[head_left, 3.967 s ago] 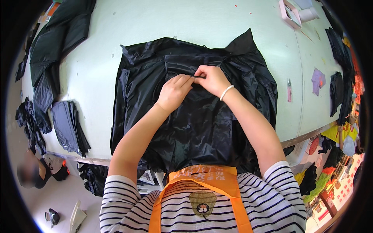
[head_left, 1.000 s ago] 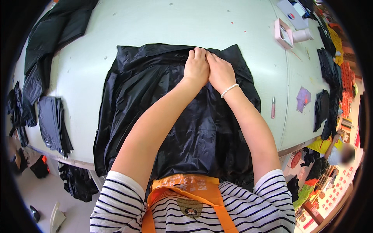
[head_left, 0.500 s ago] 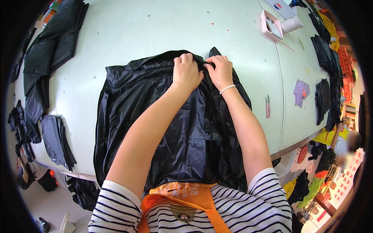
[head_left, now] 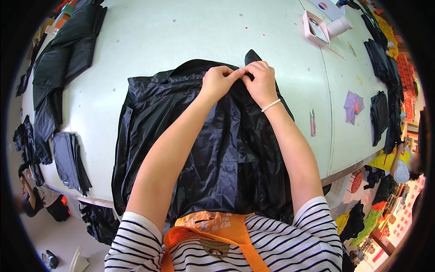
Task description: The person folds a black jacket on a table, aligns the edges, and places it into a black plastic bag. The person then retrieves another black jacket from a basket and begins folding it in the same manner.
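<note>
A shiny black jacket (head_left: 213, 149) lies spread on the pale table in front of me, its near edge reaching my orange apron. At its far edge both my hands meet, fingertips nearly touching. My left hand (head_left: 219, 81) pinches the jacket's collar edge (head_left: 195, 66) between thumb and fingers. Closed on the same edge, just to the right, is my right hand (head_left: 260, 79), with a beaded bracelet on its wrist. A pointed black flap of the fabric sticks up beyond the right hand. The exact bit of cloth between the fingertips is hidden.
Small thread snips (head_left: 312, 122) lie to the right, with a purple cloth scrap (head_left: 352, 107) farther over. A pink tray (head_left: 316, 28) and a white cone (head_left: 340, 26) stand far right. Folded black garments (head_left: 68, 59) line the left side; more dark stacks (head_left: 379, 119) sit right.
My left hand has turned and shifted right, its thumb and fingers now meeting the right hand at the collar edge. The right hand stays almost in place.
</note>
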Tool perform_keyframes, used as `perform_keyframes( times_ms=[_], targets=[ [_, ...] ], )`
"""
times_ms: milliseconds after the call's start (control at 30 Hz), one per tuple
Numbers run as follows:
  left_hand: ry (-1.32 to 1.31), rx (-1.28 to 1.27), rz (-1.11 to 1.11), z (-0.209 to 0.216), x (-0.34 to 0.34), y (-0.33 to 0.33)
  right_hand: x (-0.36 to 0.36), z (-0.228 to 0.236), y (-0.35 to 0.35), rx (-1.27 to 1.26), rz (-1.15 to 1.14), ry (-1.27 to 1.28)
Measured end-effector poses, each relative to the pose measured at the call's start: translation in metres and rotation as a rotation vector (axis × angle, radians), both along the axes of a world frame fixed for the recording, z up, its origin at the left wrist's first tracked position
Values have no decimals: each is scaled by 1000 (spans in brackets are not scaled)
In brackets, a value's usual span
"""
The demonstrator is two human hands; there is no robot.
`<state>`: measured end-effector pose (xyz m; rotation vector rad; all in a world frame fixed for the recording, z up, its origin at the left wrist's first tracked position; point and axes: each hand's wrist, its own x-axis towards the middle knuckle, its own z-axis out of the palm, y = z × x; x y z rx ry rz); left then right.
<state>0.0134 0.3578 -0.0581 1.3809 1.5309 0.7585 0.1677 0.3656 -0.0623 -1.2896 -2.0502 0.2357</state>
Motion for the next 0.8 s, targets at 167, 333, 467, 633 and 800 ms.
perform_keyframes(
  times_ms=[167, 333, 467, 633, 800],
  targets=[
    [-184, -57, -16, -14, -13, -1, 0, 10, -5, -99, 46, 182],
    [-104, 9, 129, 1, -21, -2, 7, 16, -5, -36, 48, 109],
    [357, 211, 51, 17, -22, -5, 11, 12, -2, -88, -11, 47],
    [308, 243, 137, 10, -15, -3, 1, 5, -3, -95, -53, -13],
    [454, 427, -12, 11, -3, -2, -10, 16, -5, 74, 10, -43]
  ],
)
